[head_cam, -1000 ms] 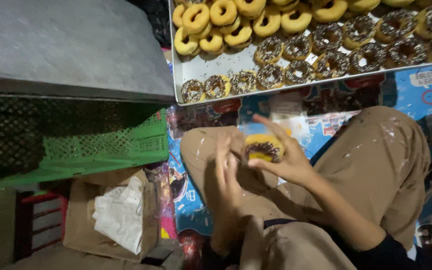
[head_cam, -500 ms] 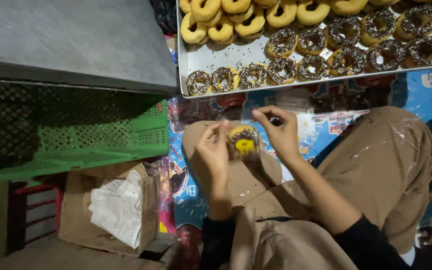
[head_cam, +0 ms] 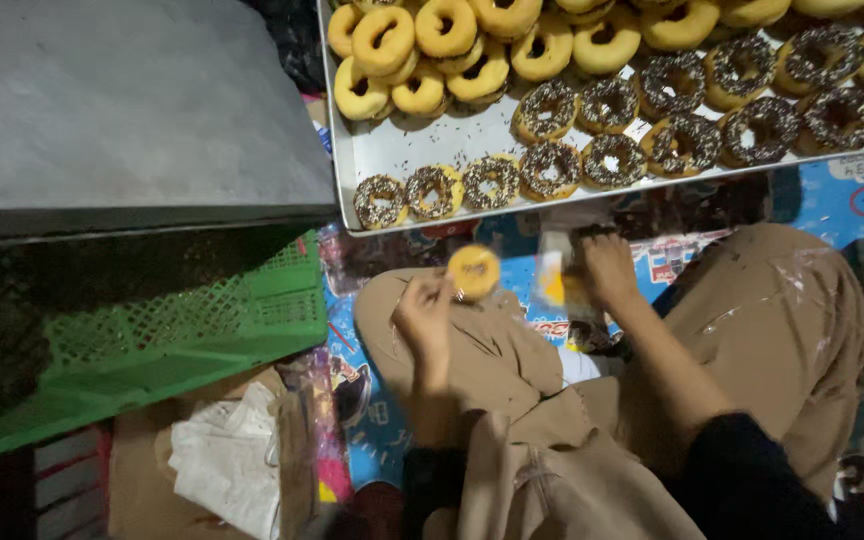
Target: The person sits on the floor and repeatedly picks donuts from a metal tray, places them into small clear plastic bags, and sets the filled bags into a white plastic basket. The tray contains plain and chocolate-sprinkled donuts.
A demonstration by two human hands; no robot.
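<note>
My left hand [head_cam: 424, 313] holds a plain yellow doughnut [head_cam: 473, 271] above my left knee, plain side facing up. My right hand [head_cam: 604, 266] reaches down to the floor mat just below the tray, fingers curled around something dark that I cannot make out. A long metal tray [head_cam: 422, 150] lies in front of me. Plain yellow doughnuts [head_cam: 422, 50] are piled at its far left, and chocolate-sprinkled doughnuts [head_cam: 592, 150] sit in rows along its near edge and right side.
A green plastic crate [head_cam: 182, 340] stands at my left under a grey slab [head_cam: 122, 110]. A cardboard box with white paper [head_cam: 222, 460] sits below it. A colourful printed mat [head_cam: 852, 200] covers the floor under my crossed legs in tan trousers [head_cam: 782, 330].
The doughnut was held in both hands; now only my left hand holds it, turned plain side up. My right hand has let go and moved right and forward to the mat.
</note>
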